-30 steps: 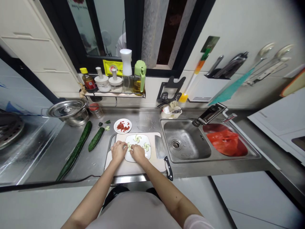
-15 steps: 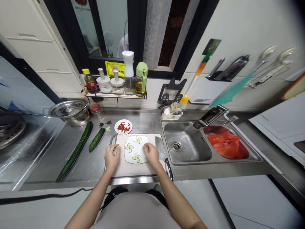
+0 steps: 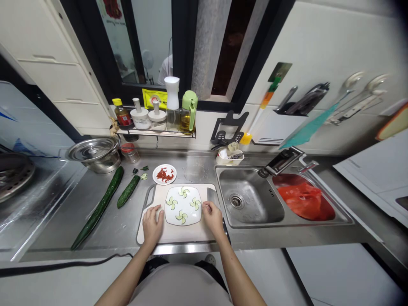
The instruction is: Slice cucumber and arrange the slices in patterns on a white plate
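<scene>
A white square plate [image 3: 183, 206] with several pinwheel-shaped cucumber arrangements lies on a pale cutting board [image 3: 178, 231] at the counter's front. My left hand [image 3: 152, 224] rests flat on the board just left of the plate, fingers spread, holding nothing. My right hand [image 3: 212, 216] sits at the plate's right edge with fingers curled loosely, over the cleaver [image 3: 213, 196] that lies on the board's right side. A small white dish of red bits [image 3: 164, 174] stands behind the board.
A long cucumber [image 3: 98, 208], a shorter cucumber piece [image 3: 128, 191] and cut ends lie left of the board. A steel pot [image 3: 94, 153] stands further left. The sink [image 3: 251, 197] with a red bag [image 3: 302, 197] is at the right. A bottle shelf [image 3: 156, 127] hangs behind.
Both hands left the cucumber slices at the plate's middle and moved apart to either side of the plate. The view has tilted slightly downward.
</scene>
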{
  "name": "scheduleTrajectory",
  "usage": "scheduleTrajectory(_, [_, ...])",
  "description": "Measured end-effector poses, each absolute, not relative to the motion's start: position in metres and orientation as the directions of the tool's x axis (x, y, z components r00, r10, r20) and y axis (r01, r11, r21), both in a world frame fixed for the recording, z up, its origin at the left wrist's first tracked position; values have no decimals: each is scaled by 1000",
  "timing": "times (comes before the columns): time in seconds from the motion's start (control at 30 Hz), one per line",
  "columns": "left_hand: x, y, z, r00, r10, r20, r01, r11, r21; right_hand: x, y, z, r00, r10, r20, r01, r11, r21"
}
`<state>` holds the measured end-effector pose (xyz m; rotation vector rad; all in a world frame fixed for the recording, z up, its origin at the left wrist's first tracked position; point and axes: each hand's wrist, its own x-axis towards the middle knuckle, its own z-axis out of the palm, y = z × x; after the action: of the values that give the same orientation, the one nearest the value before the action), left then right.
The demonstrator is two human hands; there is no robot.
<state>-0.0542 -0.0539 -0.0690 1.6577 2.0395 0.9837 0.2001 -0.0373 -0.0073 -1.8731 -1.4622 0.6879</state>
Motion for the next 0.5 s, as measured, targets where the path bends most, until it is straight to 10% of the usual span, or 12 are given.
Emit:
scheduleTrajectory(0.27, [-53, -47, -78, -314, 937, 155, 753, 146, 641, 173, 6, 7, 92, 995, 37, 642, -31, -766])
scheduleTrajectory(0.5, [-50, -47, -81, -325, 938, 118, 766, 188, 615, 125, 92, 8, -57, 998, -26, 839, 33, -543])
